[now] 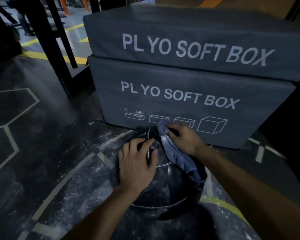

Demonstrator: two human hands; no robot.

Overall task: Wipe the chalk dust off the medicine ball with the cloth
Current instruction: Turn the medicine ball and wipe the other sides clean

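The left hand point(137, 163) lies flat, fingers spread, on top of the round black leather medicine ball point(164, 186) standing on the chalk-speckled dark floor point(73, 172); just right of it, the right hand point(184, 138) grips the crumpled blue-grey cloth point(177, 156), pressed against the ball's far side.

The medicine ball point(164, 186) looks like dark, smooth leather with a faint sheen and pale stitched seams — white powder speckles it. The cloth point(177, 153) is soft, matt blue-grey fabric, the two plyo boxes point(189, 94) matt grey woven cloth, and the floor point(42, 135) dull, dusty rubber.
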